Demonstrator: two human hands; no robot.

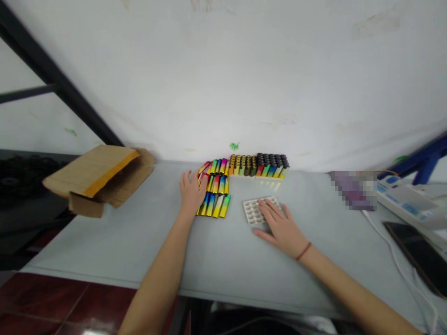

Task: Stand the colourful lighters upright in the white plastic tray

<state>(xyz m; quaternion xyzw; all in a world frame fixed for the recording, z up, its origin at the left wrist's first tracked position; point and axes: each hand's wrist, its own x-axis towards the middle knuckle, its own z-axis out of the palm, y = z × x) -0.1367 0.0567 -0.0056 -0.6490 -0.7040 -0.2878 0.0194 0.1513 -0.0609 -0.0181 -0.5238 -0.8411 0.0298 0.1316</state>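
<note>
Two bare hands work at once over a grey surface (226, 260): at centre left of the frame, the left hand (192, 191) reaches to the outer edge of bright, shiny tubes (219, 206) lying in three rows, its fingers apart and no tube seen in its grasp. The right hand (283, 229), just right of centre, spreads wide over a pale tray (250, 211), its fingers resting on the rows of round pockets. Behind, along the wall (223, 83), gold-topped tubes (242, 163) stand upright beside a black-topped group (272, 160).

Careful handling seems to call for a light touch on the left, pressing along the ends of the rows rather than down on them, since smooth tubes look apt to roll. On the right, a flat, steady palm would keep the tray from sliding, with fingers best held clear of the pockets. An open carton (91, 171) at left and a dark phone (417, 253) at lower right lie well apart from the work.
</note>
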